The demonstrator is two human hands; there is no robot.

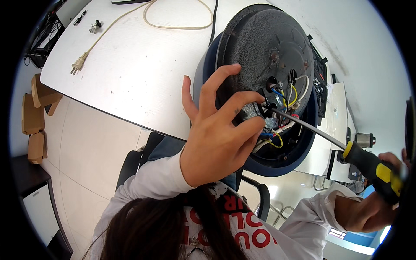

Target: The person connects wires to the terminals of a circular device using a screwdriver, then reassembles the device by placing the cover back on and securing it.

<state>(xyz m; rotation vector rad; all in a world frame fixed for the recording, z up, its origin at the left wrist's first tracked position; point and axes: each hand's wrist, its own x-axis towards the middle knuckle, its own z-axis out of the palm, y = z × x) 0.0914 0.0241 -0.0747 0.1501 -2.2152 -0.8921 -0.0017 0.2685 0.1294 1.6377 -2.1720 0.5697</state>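
A dark grey, speckled metal housing [255, 47] is tilted up on a round navy-blue body [286, 167] at the table's edge. Blue, yellow, white and red wires [294, 93] come out of its underside. My left hand [221, 134] reaches over the housing, thumb and index finger pinching around a small black part [261, 96] by the wires. A screwdriver [314, 129] with a black and yellow handle has its tip at that black part; fingers partly hide the contact. At the far right, my right hand [370, 212] grips the handle, partly blurred.
A beige power cord [80, 64] with a two-pin plug lies across the white table [130, 78], near small metal pieces [95, 27]. Behind the appliance sits an open black tool case [320, 82]. Cardboard boxes [34, 115] stand at left, and a chair [262, 199] is close below.
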